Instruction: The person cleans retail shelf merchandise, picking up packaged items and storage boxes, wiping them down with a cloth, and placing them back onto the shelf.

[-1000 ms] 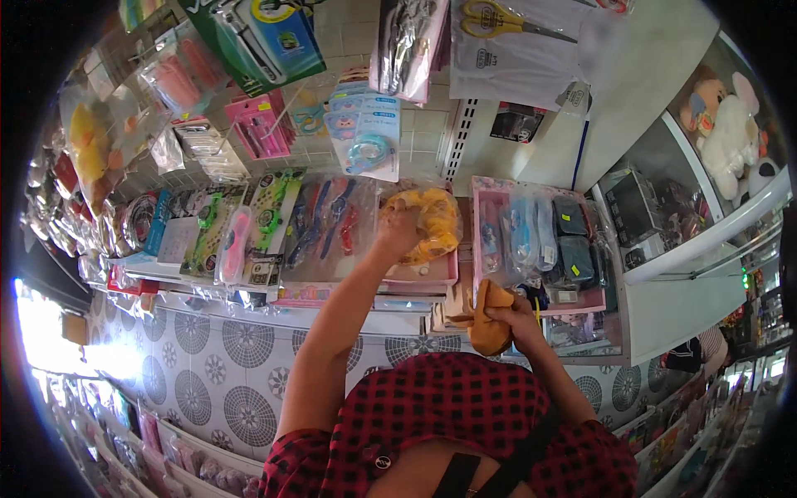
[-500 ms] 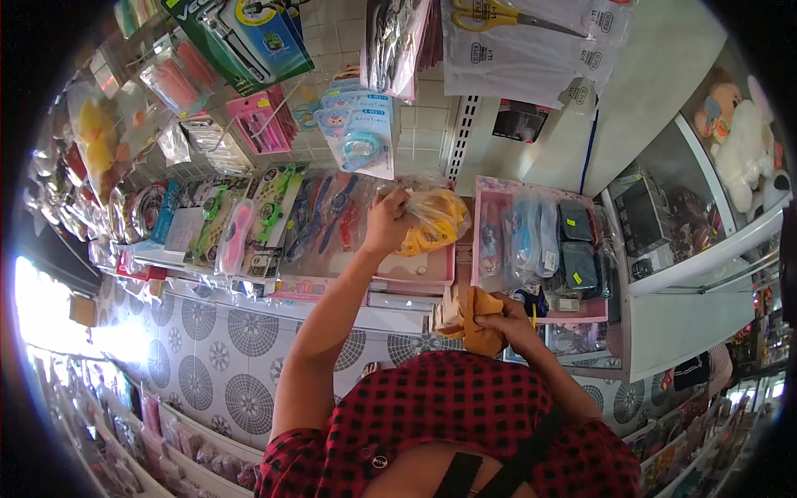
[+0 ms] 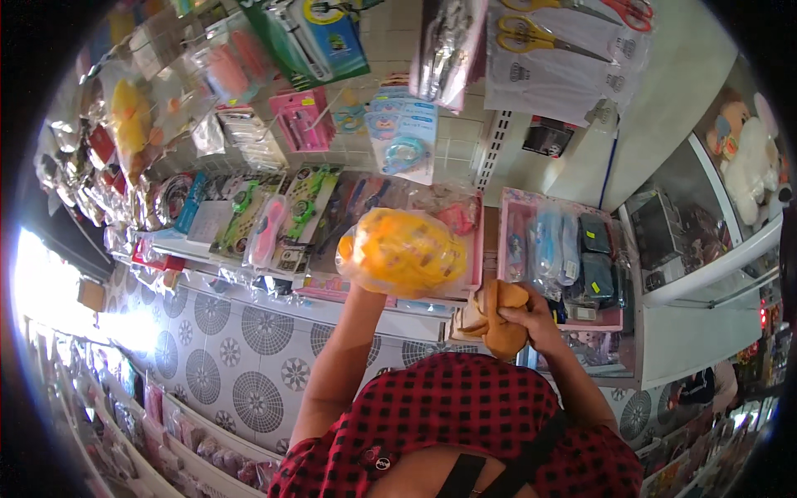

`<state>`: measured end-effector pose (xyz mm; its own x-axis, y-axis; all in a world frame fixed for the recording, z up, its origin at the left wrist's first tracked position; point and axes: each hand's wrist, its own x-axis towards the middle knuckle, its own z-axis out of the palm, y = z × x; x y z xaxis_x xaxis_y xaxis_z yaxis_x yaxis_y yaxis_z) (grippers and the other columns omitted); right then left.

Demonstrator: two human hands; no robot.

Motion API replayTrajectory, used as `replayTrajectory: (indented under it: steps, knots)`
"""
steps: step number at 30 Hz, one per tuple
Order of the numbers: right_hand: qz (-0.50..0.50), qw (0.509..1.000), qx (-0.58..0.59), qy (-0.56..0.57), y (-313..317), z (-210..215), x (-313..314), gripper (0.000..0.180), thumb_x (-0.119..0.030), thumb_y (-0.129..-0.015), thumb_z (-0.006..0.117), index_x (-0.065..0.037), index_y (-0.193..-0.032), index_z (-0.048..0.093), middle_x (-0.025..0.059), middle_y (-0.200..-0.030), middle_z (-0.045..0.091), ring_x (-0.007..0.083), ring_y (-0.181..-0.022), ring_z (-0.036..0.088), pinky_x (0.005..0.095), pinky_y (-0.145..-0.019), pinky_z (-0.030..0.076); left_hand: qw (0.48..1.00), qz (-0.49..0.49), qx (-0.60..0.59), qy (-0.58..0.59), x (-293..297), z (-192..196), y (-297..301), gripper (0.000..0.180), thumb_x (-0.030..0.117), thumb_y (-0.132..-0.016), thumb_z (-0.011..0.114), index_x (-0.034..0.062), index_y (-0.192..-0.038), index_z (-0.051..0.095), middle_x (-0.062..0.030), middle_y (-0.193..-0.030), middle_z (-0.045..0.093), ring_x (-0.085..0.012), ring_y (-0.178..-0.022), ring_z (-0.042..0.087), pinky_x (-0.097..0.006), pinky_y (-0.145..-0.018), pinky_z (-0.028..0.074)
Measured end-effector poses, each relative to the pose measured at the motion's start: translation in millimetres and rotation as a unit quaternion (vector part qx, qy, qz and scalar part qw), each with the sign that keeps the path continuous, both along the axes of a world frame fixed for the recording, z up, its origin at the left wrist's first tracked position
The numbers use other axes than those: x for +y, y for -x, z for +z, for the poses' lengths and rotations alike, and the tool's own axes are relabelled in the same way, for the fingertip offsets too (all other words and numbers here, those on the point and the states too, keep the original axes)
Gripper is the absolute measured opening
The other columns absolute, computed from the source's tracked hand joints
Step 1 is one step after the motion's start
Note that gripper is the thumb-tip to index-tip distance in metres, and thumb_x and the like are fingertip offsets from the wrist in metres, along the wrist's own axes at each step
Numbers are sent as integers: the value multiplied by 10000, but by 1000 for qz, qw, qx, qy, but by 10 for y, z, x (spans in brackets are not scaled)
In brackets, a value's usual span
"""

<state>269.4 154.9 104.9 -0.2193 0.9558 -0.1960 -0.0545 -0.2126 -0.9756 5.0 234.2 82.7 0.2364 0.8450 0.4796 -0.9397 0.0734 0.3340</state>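
A clear plastic bag of yellow things sits at the end of the left forearm, covering part of a pink-edged display tray from view. The left hand is hidden behind the bag, so I cannot tell how its fingers stand or whether they are clamped on the plastic. What the yellow things are is not clear through the glossy wrapping.

To the right of the bag and nearer the person, the right hand is closed on a mustard-brown soft article, the thumb pressed against its folded surface. Just left of that article, below the bag's right end, is a cream-and-brown block.

Beyond the bag, strapped wristwatches lie in the tray under clear film, and a pinkish-red item shows by the bag's far right edge. Left of the bag are green toy watches on printed cards and a pink oblong item. Right of the bag, a second pink tray holds blue packets and dark pouches. Farther beyond the bag hang carded blue rings and, up to its right, yellow-handled scissors.
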Motion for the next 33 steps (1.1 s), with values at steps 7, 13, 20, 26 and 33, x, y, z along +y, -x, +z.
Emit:
replayTrajectory:
  steps: [7,13,20,26,33]
  knots:
    - [77,957,-30,-277,781,1004,288,342,-79,-715,644,-7,-1020,507,45,-932,528,134,-866,517,266,-749,420,990,83,-85,71,-308,-453,330,504,446,-806,442,99,-1171,445,-113,-1175,470,-284,-1045,478,-454,-890,389]
    - [146,759,-198,-602,1893,1060,425,443,-229,-661,645,-84,-1064,532,122,-1125,440,279,-984,456,366,-854,368,971,183,6,152,-692,143,308,490,369,-887,318,115,-1298,234,-86,-1300,299,-248,-1198,301,-392,-989,280]
    - [227,620,-281,-697,2018,493,88,332,-223,-665,594,-154,-989,571,114,-1220,394,363,-1102,357,517,-904,285,991,76,-36,108,-702,-650,794,443,309,-889,365,105,-1271,274,-75,-1283,324,-219,-1165,334,-350,-977,297]
    - [317,592,-208,-711,1550,45,309,250,-89,-624,628,-128,-868,585,112,-1197,410,332,-1096,377,445,-919,305,982,111,-141,66,-587,-1080,1156,450,282,-860,446,117,-1256,313,-70,-1259,366,-220,-1135,379,-371,-956,326]
    - [261,887,-103,-367,1422,339,469,353,28,-627,618,-29,-971,562,107,-1124,446,234,-1057,437,305,-876,361,961,269,63,-5,-1026,-435,1031,541,276,-830,515,113,-1281,267,-65,-1267,358,-215,-1135,384,-386,-947,335]
